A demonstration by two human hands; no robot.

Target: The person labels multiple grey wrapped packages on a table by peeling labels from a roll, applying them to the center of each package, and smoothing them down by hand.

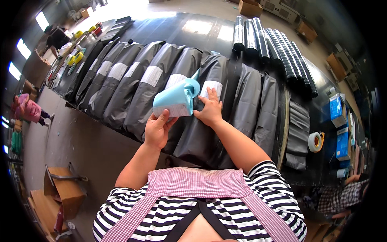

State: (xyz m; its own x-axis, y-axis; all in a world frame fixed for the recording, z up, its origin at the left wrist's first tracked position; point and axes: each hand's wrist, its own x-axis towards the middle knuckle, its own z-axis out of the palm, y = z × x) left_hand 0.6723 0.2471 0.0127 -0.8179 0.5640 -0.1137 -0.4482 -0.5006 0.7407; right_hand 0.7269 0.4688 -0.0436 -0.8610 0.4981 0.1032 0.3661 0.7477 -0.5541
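Label roll [176,99]: pale blue strip with a white end, curled at the top, held upright over the row of grey bags [133,82] on the dark table [201,28]. Left hand [156,130]: closed on the roll's lower edge, thumb on the front, fingers behind. Right hand [209,109]: just right of the roll, lying flat with fingers spread, pressing on a white label [212,86] on a grey bag [209,121]; it grips nothing.

Grey bags: overlapping in a slanted row that runs left and away from the roll; most show a white label near the top. Those right of the roll show none.

Black rolls [274,44]: a cluster lying side by side, beyond and right of the label roll, some smooth, some textured.

Tape roll [315,142]: white, far right of the label roll, by a stack of folded grey bags [298,133]. Blue boxes [336,109]: further right still.

Cardboard box [66,187]: on the floor, lower left of the label roll.

Person in pink [30,109]: far left, standing on the floor.
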